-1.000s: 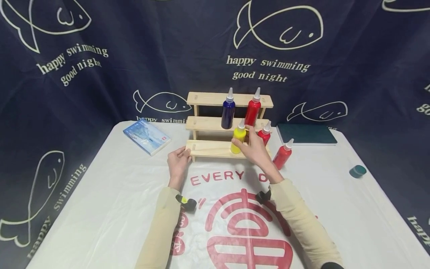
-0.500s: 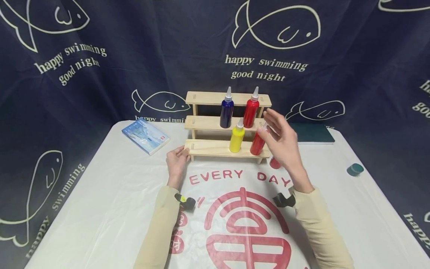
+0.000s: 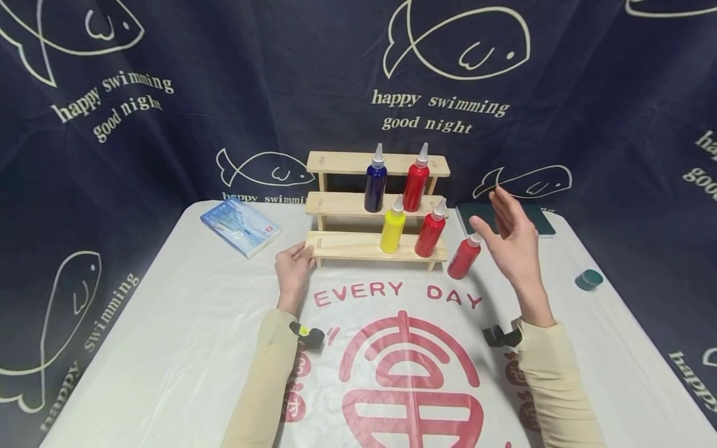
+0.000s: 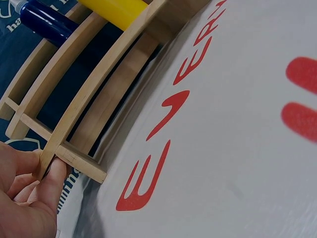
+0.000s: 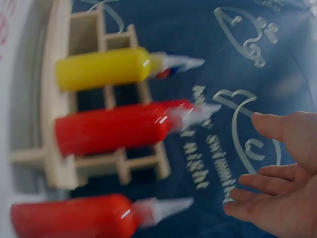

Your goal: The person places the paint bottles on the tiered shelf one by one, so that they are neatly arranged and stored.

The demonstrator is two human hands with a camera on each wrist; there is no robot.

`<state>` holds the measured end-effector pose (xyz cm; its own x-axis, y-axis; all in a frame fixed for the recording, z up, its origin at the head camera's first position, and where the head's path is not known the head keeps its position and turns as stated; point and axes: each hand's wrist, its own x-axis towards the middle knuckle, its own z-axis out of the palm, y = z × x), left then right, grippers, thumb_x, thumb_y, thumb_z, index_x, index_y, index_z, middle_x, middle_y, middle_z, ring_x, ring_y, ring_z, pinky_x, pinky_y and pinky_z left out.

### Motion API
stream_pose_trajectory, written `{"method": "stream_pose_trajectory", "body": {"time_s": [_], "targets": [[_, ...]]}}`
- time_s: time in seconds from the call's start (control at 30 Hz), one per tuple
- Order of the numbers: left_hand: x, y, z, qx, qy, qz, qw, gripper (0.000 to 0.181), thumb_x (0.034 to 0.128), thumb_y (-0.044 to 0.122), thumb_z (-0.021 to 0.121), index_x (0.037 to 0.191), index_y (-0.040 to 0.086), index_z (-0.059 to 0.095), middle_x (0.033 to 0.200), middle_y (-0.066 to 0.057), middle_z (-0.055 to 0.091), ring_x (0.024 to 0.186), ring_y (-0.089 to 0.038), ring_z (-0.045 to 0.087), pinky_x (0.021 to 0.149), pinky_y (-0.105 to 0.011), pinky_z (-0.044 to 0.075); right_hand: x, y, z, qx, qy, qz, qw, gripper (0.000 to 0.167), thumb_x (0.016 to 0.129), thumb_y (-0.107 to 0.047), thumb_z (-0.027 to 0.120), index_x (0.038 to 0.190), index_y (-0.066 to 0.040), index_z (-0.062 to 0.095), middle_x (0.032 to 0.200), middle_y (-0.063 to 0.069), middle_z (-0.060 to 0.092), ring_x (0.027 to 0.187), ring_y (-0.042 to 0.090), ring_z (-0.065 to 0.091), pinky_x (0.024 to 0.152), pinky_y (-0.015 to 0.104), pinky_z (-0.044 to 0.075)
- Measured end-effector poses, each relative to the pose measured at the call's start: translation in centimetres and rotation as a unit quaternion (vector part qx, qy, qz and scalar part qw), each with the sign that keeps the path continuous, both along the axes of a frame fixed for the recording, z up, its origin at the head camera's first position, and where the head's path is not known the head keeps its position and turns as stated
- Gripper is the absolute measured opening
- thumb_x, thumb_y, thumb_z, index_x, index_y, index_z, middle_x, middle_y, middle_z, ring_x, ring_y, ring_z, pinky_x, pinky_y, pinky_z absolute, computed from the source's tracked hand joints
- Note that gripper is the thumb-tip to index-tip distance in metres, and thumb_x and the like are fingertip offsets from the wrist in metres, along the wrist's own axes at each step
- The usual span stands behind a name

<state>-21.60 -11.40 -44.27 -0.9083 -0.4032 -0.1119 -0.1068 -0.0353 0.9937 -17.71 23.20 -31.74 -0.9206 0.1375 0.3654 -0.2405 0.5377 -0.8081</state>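
A three-step wooden rack (image 3: pixel 353 246) stands on the table. My left hand (image 3: pixel 294 269) pinches the left end of its lowest step between thumb and fingers, also plain in the left wrist view. The lowest step bears a yellow squeeze bottle (image 3: pixel 393 231) and a red squeeze bottle (image 3: pixel 429 235). On the middle step stand a dark blue squeeze bottle (image 3: pixel 375 186) and another red bottle (image 3: pixel 416 186). My right hand (image 3: pixel 515 249) hovers with fingers extended, holding nothing. Nearest to it, right of the rack, a third red bottle (image 3: pixel 463 258) stands on the table.
A blue-and-white book or box (image 3: pixel 241 227) lies at the table's back left. A dark green flat book (image 3: pixel 543 225) lies at the back right, partly behind my right hand. Near the right edge is a small dark green cylinder (image 3: pixel 589 280). A fish-patterned curtain (image 3: pixel 313 74) hangs behind.
My right hand has let go of the yellow bottle, leaving it on the lowest step, and moved right past the red bottles. My left hand still holds the rack's end.
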Motion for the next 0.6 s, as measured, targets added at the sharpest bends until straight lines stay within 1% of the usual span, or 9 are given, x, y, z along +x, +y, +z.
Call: {"method": "stream_pose_trajectory", "body": {"time_s": [0.1, 0.2, 0.3, 0.4, 0.47, 0.53, 0.6], "targets": [[0.0, 0.0, 0.0, -0.003, 0.000, -0.001, 1.0000, 0.032, 0.0935, 0.006, 0.062, 0.122, -0.007, 0.063, 0.116, -0.025, 0.066, 0.104, -0.031, 0.068, 0.077, -0.019, 0.060, -0.4, 1.0, -1.3, 0.011, -0.045, -0.003, 0.9989, 0.077, 0.092, -0.023, 0.070, 0.154, -0.009, 0.027, 0.155, 0.014, 0.037, 0.142, 0.032, 0.035, 0.118, 0.046, 0.031], [0.0, -0.1, 0.0, -0.002, -0.002, -0.002, 1.0000, 0.032, 0.0938, 0.006, 0.062, 0.123, -0.008, 0.062, 0.117, -0.025, 0.065, 0.105, -0.031, 0.068, 0.078, -0.021, 0.060, -1.0, 1.9, -3.0, 0.019, -0.088, 0.011, 0.9958, 0.081, 0.091, -0.024, 0.070, 0.154, -0.005, 0.023, 0.155, 0.020, 0.033, 0.141, 0.038, 0.034, 0.115, 0.053, 0.033], [-0.1, -0.1, 0.0, -0.002, -0.004, -0.002, 1.0000, 0.033, 0.0939, 0.006, 0.062, 0.124, -0.008, 0.061, 0.118, -0.026, 0.065, 0.106, -0.032, 0.067, 0.079, -0.021, 0.060, -1.5, 2.6, -4.7, 0.029, -0.129, 0.023, 0.9910, 0.084, 0.091, -0.025, 0.071, 0.154, -0.002, 0.021, 0.154, 0.024, 0.031, 0.138, 0.044, 0.035, 0.111, 0.055, 0.036], [-0.1, -0.1, -0.1, -0.003, -0.002, -0.001, 1.0000, 0.033, 0.0936, 0.007, 0.063, 0.124, -0.007, 0.061, 0.118, -0.025, 0.065, 0.106, -0.031, 0.068, 0.078, -0.019, 0.060, -1.8, 2.9, -6.0, 0.036, -0.162, 0.032, 0.9855, 0.086, 0.091, -0.025, 0.071, 0.154, 0.000, 0.018, 0.153, 0.028, 0.029, 0.136, 0.047, 0.037, 0.109, 0.056, 0.038], [-0.1, -0.1, -0.2, -0.001, -0.002, 0.000, 1.0000, 0.034, 0.0935, 0.008, 0.063, 0.124, -0.007, 0.061, 0.117, -0.025, 0.065, 0.105, -0.031, 0.068, 0.077, -0.018, 0.060, -1.9, 3.0, -6.7, 0.035, -0.179, 0.039, 0.9825, 0.082, 0.091, -0.023, 0.071, 0.152, 0.002, 0.023, 0.149, 0.030, 0.036, 0.133, 0.047, 0.042, 0.108, 0.055, 0.040], [-0.2, -0.1, -0.2, -0.001, -0.001, 0.000, 1.0000, 0.034, 0.0932, 0.008, 0.064, 0.123, -0.008, 0.062, 0.117, -0.025, 0.066, 0.104, -0.031, 0.068, 0.076, -0.018, 0.060, -2.0, 3.2, -7.2, 0.031, -0.182, 0.048, 0.9816, 0.074, 0.091, -0.019, 0.070, 0.149, 0.004, 0.031, 0.143, 0.030, 0.045, 0.128, 0.045, 0.048, 0.108, 0.052, 0.043], [-0.2, -0.1, -0.1, -0.001, -0.002, 0.000, 1.0000, 0.034, 0.0930, 0.007, 0.064, 0.123, -0.008, 0.062, 0.116, -0.026, 0.066, 0.104, -0.031, 0.068, 0.076, -0.017, 0.060, -2.3, 3.4, -7.7, 0.028, -0.180, 0.058, 0.9816, 0.064, 0.091, -0.017, 0.070, 0.144, 0.005, 0.040, 0.134, 0.030, 0.053, 0.122, 0.043, 0.055, 0.106, 0.042, 0.049]]}}
